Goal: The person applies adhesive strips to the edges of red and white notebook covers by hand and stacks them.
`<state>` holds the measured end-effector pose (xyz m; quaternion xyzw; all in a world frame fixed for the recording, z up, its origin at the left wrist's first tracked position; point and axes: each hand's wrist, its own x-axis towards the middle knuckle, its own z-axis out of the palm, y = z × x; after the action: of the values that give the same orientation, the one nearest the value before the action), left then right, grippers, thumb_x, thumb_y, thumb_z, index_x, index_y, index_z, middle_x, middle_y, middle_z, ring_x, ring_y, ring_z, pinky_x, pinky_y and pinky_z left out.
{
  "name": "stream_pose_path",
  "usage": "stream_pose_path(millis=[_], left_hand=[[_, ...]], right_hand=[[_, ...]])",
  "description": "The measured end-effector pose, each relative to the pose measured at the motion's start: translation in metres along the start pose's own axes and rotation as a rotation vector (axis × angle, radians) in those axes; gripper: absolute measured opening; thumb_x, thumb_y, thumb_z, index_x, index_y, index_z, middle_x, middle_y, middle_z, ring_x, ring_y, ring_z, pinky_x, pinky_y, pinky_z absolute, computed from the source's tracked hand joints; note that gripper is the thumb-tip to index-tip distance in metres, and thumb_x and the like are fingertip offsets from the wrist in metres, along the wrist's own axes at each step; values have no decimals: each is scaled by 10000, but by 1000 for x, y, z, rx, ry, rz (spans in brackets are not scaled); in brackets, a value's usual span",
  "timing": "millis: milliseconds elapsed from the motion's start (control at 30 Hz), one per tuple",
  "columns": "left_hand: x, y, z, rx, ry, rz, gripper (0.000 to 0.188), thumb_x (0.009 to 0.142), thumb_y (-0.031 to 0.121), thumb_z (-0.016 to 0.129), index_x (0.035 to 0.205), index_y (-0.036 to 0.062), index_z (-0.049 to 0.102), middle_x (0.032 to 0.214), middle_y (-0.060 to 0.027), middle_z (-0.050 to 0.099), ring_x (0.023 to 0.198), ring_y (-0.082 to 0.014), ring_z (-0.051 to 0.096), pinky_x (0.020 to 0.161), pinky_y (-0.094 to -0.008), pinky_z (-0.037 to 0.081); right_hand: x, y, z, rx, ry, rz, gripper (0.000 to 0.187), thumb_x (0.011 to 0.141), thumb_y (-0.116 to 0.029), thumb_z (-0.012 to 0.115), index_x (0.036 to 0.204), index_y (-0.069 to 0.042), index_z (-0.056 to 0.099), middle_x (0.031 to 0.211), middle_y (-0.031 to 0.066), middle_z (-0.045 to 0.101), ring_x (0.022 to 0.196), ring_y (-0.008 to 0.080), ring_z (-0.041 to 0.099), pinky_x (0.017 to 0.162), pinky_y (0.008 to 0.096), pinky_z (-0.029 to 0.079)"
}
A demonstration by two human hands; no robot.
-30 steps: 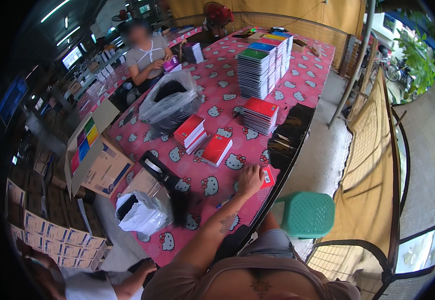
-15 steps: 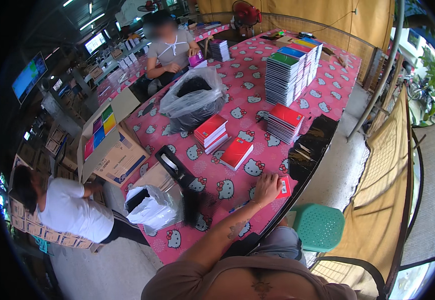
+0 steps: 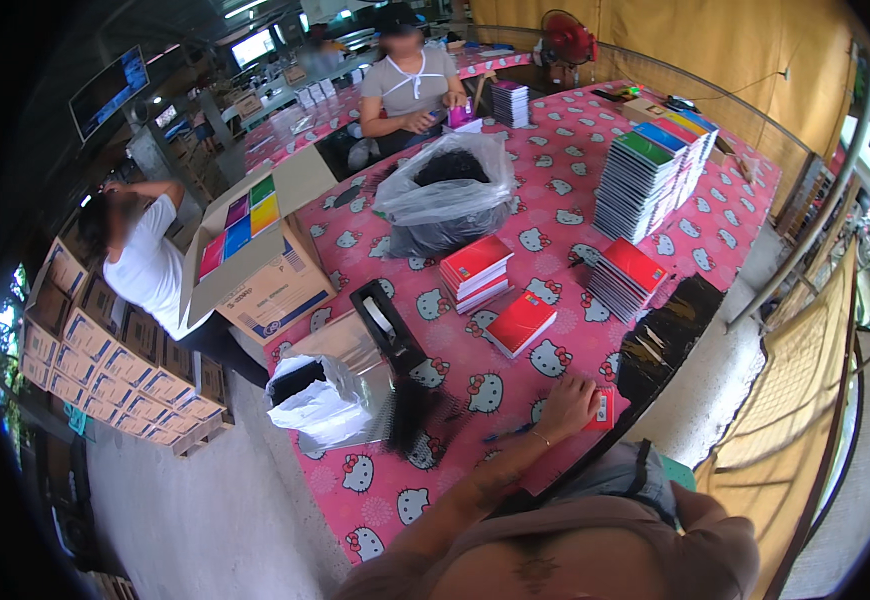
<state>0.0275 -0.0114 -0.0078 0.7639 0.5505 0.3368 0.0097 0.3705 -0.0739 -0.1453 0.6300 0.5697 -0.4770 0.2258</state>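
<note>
My left hand [image 3: 571, 404] is at the table's near edge, its curled fingers gripping the left side of a small red notebook [image 3: 604, 411]. Part of the notebook's cover is hidden by the hand. Just beyond lies a thicker red notebook stack [image 3: 521, 323]. Another red stack [image 3: 477, 270] sits farther left, slightly fanned, and a taller red-topped stack [image 3: 627, 280] stands to the right. My right arm [image 3: 707, 505] hangs by my side, and its hand is hidden from view. A blue pen [image 3: 508, 434] lies left of my left wrist.
Tall notebook stacks [image 3: 652, 180] stand at the back right. A clear bag [image 3: 445, 205] of black material, a tape dispenser [image 3: 388, 325], a white bag [image 3: 327, 400] and an open carton [image 3: 273, 282] line the left. One co-worker [image 3: 410, 90] sits opposite; another stands by stacked cartons [image 3: 120, 365].
My view has turned left, so the table appears shifted right. My left hand stays at the red notebook. The co-worker in white has turned and raised an arm to the head.
</note>
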Motion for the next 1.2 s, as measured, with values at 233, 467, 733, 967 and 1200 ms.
stream_pose_path(millis=[233, 467, 733, 967, 1200], left_hand=[[-5, -4, 14, 26, 37, -26, 242, 929, 263, 575, 1023, 40, 588, 964, -157, 611, 920, -332, 597, 821, -459, 491], [1, 4, 14, 76, -15, -2, 252, 952, 257, 561, 1068, 37, 603, 1030, -155, 628, 982, -341, 605, 888, -440, 488], [-8, 67, -28, 130, 177, -421, 218, 946, 238, 615, 1059, 52, 638, 968, -144, 636, 838, -367, 634, 718, -447, 529], [12, 116, -17, 412, 360, -378, 174, 890, 189, 686, 1000, 60, 649, 867, -134, 592, 804, -362, 601, 671, -460, 484], [7, 115, 3, 474, 327, -358, 188, 870, 213, 707, 991, 76, 666, 874, -103, 591, 827, -327, 591, 739, -445, 468]], right_hand=[[75, 14, -117, -111, -221, 80, 511, 893, -387, 594, 1283, -60, 636, 1187, 215, 681, 1113, 382, 647, 979, 484, 491], [207, 16, -161, -338, -260, 43, 506, 894, -385, 591, 1278, -58, 639, 1182, 214, 683, 1109, 382, 649, 976, 485, 493], [30, -67, -192, -1093, -190, -776, 323, 950, -290, 540, 1129, -64, 684, 1030, 152, 732, 959, 314, 715, 821, 414, 563], [-79, -174, -202, 189, 414, -1774, 499, 851, -91, 762, 1306, -30, 567, 1022, 141, 698, 896, 210, 682, 815, 325, 536], [12, -196, -167, 402, -223, -1422, 263, 893, -34, 715, 1141, -3, 633, 968, 38, 685, 858, 80, 614, 775, 238, 505]])
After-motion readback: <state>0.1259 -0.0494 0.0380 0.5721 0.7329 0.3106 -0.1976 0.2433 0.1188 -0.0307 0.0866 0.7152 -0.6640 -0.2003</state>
